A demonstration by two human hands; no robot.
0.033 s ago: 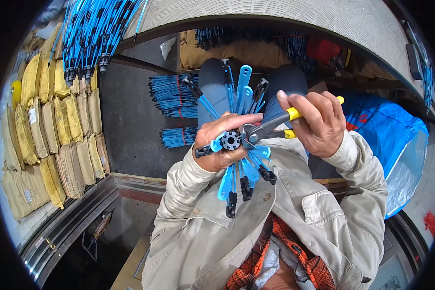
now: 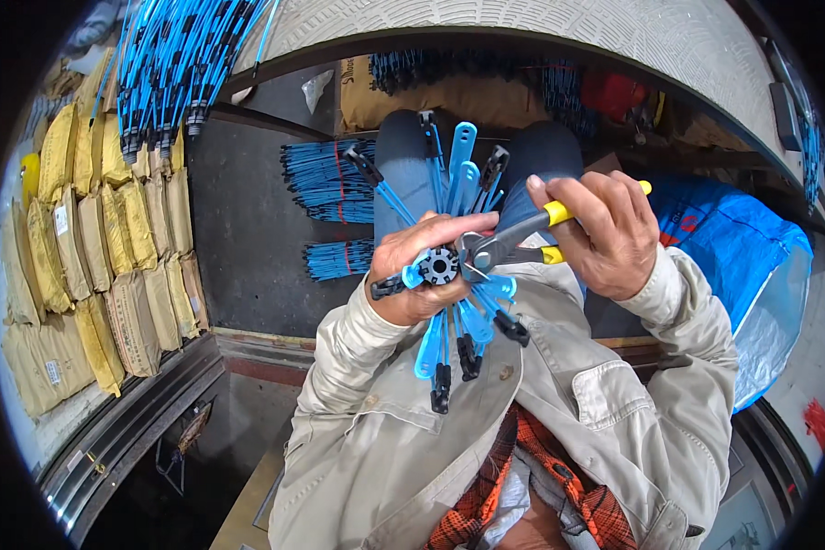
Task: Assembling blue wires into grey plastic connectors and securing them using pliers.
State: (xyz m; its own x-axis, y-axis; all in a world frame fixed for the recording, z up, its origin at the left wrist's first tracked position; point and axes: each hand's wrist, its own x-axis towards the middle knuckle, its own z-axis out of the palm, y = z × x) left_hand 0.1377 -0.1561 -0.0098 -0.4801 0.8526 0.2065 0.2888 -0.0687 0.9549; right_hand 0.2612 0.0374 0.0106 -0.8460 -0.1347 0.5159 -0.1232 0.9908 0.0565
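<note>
My left hand [image 2: 422, 255] wraps round the middle of a spoked assembly with a round black slotted hub [image 2: 438, 266]. Flat light-blue arms [image 2: 463, 151] and thin blue rods with black clip-like ends [image 2: 440, 390] fan out from it on all sides. Closed on the handles of a pair of pliers [image 2: 509, 240], my right hand [image 2: 610, 234] holds it from the right. The handles have yellow ends, and the dark metal jaws are against the hub's right side, next to my left thumb. What lies between the jaws is too small to make out.
Red-banded bundles of blue rods [image 2: 330, 183] lie beyond my left hand. More rods [image 2: 179, 73] hang over the far-left edge. Stacked brown and yellow packets [image 2: 110, 238] stand at left, a blue sack [image 2: 724, 266] at right. A patterned tabletop [image 2: 541, 27] curves across the far side.
</note>
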